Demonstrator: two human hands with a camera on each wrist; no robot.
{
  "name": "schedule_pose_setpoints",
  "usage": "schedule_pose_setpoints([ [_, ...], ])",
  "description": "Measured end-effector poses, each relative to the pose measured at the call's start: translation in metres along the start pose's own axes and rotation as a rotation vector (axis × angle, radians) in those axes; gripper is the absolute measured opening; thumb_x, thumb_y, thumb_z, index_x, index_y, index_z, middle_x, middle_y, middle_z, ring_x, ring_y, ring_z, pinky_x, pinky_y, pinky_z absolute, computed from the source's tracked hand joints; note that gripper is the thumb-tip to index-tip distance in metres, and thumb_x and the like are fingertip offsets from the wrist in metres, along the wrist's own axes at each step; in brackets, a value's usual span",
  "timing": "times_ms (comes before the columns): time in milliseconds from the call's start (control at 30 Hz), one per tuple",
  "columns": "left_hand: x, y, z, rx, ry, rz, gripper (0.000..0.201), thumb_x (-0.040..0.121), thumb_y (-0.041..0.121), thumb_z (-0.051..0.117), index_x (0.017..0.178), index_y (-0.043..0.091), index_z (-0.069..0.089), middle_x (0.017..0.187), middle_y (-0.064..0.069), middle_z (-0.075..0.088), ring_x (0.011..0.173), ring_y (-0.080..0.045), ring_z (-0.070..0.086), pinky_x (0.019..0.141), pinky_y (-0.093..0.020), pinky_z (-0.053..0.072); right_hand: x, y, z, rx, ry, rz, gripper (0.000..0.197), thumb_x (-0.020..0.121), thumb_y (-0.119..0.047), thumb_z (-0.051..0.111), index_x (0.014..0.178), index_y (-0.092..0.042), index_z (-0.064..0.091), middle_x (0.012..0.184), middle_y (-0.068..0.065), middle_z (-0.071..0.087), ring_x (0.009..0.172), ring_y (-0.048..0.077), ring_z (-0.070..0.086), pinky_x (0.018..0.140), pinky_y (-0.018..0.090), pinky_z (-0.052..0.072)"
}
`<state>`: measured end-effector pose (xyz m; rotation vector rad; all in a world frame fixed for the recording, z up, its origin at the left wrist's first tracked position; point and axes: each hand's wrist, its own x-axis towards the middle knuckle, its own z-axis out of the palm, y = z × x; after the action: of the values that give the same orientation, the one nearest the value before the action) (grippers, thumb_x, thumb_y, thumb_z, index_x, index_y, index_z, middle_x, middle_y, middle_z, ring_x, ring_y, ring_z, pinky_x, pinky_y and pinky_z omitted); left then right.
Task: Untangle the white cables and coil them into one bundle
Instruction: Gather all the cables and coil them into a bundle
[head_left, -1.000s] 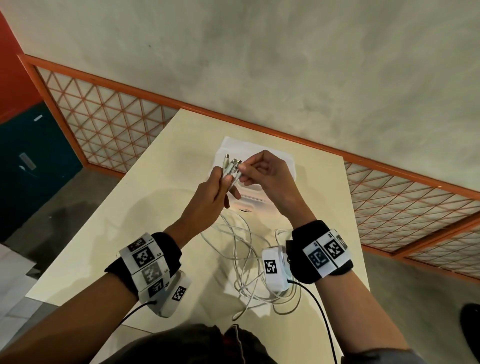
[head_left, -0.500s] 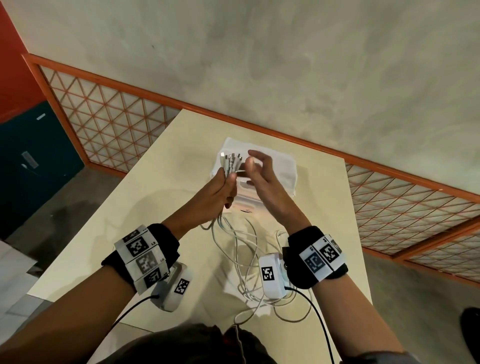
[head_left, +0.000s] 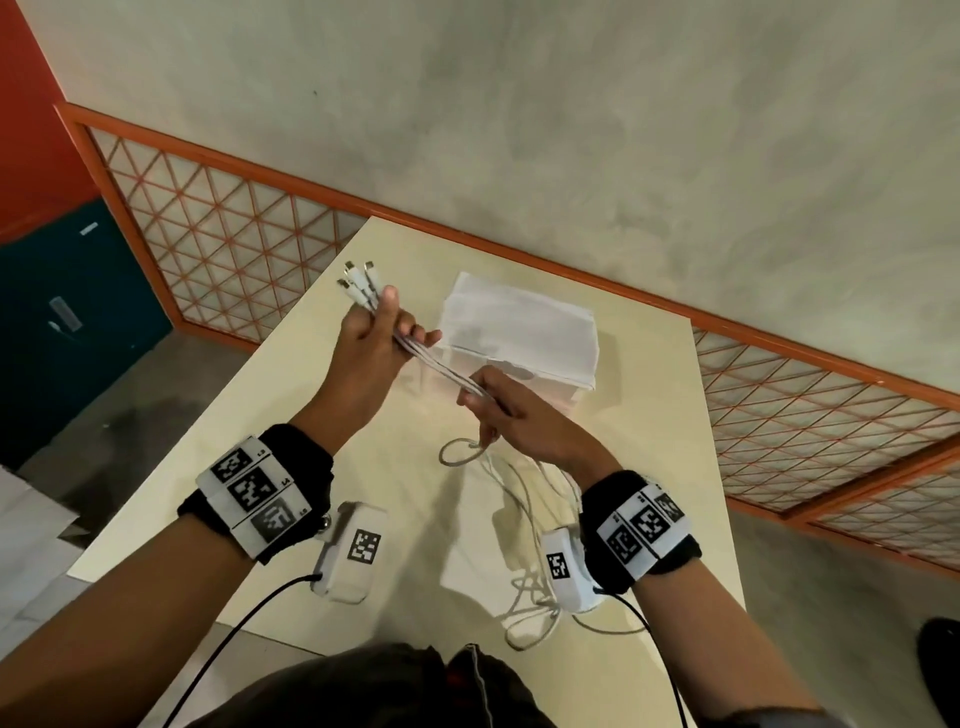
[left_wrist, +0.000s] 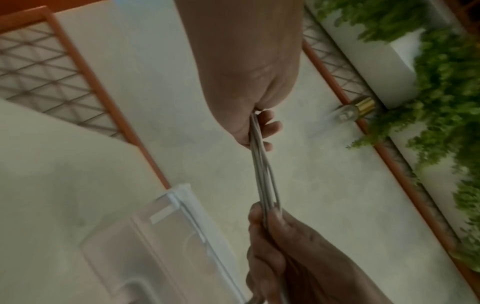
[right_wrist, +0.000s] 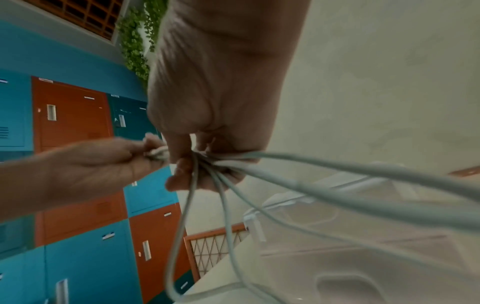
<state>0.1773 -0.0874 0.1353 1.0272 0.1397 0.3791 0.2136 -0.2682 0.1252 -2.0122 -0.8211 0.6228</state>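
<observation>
Head view, near to far: loose loops of the white cables trail on the table, uncoiled. Right hand pinches the gathered strands; left hand grips them below the plugs. Ends aligned, coiling likely remains.

Locker room or hallway — teal and orange lockers, cream table
</observation>
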Motion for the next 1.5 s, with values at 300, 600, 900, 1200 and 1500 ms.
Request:
schedule_pose_setpoints([
  [300, -0.004, -0.026, -0.038, 0.224, 0.19, -0.518, 0.029, 0.098, 0.031, 0.048, 0.081, 0.008, 0.051, 0.059, -0.007, 0.065, 0.053, -0.017, 0.066, 0.058, -0.027, 0.055, 0.003, -0.017, 0.015, -0.187, 0.335, -0.085, 0.043, 0.1, -0.034, 0.043, 0.065, -0.009, 0.05, 0.059, 0.002, 0.048, 0.053, 0.009, 0.042, 0.058, 0.021, 0.034],
  [600, -0.027, -0.021, -0.019, 0.965, -0.13, -0.02, 0.035, 0.101, 0.033, 0.039, 0.115, 0.012, 0.063, 0.124, -0.01, 0.062, 0.119, -0.021, 0.054, 0.098, -0.025, 0.036, 0.004, -0.027, 0.003, -0.232, 0.208, -0.045, 0.046, 0.096, -0.03, 0.054, 0.053, -0.015, 0.042, 0.052, -0.003, 0.043, 0.05, 0.005, 0.038, 0.055, 0.019, 0.031],
  [900, -0.028, -0.005, -0.006, 0.521, -0.261, -0.324, 0.053, 0.1, 0.043, 0.034, 0.053, 0.021, 0.028, 0.042, 0.012, 0.024, 0.038, -0.005, 0.017, 0.037, -0.015, 0.019, 0.002, -0.019, -0.001, -0.014, 0.222, 0.021, 0.047, 0.098, -0.044, 0.044, 0.063, -0.013, 0.05, 0.051, -0.005, 0.041, 0.045, 0.007, 0.037, 0.052, 0.019, 0.033],
  [1200, -0.004, 0.036, -0.018, 0.142, -0.056, -0.199, 0.063, 0.099, 0.038, 0.039, 0.038, 0.025, 0.032, 0.035, 0.014, 0.021, 0.029, -0.002, 0.014, 0.034, -0.018, 0.009, -0.008, 0.054, 0.01, 0.017, 0.117, 0.27, 0.038, 0.084, -0.04, 0.068, 0.068, -0.005, 0.069, 0.061, -0.013, 0.064, 0.066, -0.003, 0.059, 0.077, 0.019, 0.04],
  [1500, 0.001, 0.046, -0.047, 0.105, 0.116, -0.079, 0.045, 0.075, 0.06, 0.061, 0.067, 0.015, 0.062, 0.039, 0.009, 0.023, 0.035, -0.003, 0.018, 0.035, -0.016, 0.017, -0.029, 0.058, -0.003, -0.014, 0.255, 0.404, 0.043, 0.085, -0.033, 0.069, 0.057, -0.016, 0.041, 0.05, -0.004, 0.037, 0.038, 0.016, 0.042, 0.04, 0.021, 0.036],
])
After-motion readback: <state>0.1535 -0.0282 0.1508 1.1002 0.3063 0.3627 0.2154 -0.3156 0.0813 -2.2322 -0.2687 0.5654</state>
